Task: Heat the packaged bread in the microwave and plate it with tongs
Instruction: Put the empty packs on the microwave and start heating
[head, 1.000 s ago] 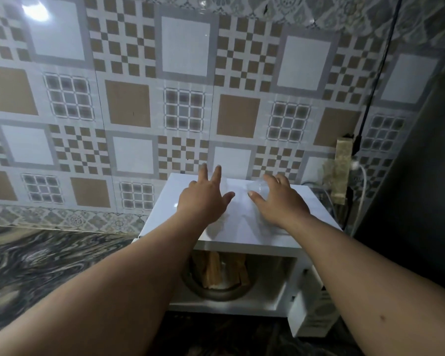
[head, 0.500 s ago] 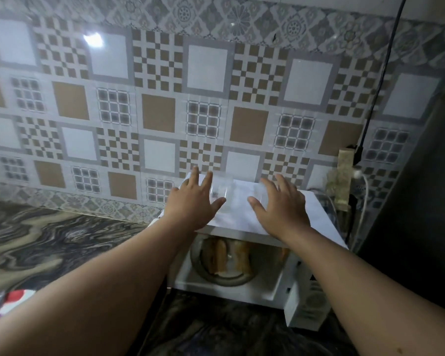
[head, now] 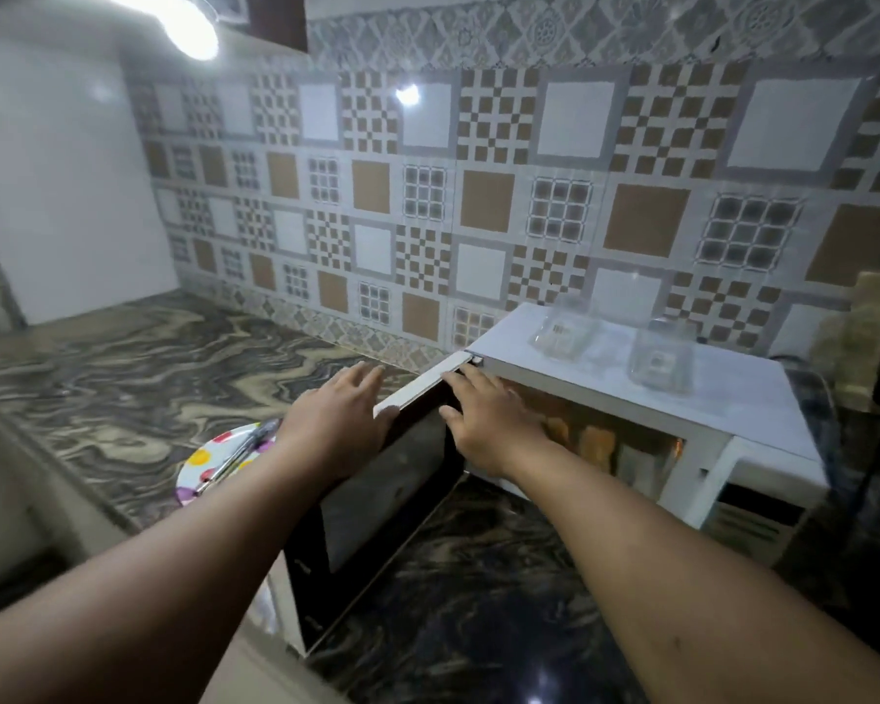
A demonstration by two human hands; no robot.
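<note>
Sitting inside the open microwave, the bread shows just right of the right hand, whose loose, empty fingers rest inside the door top; left hand flat against the door's outer edge, gripping nothing; behind its wrist, tongs on a spotted plate on the tabletop

Both bare forearms reached forward side by side. The left hand lay open, fingers extended and slightly spread. The right hand was palm-down, fingers loosely curled, holding nothing.
</note>
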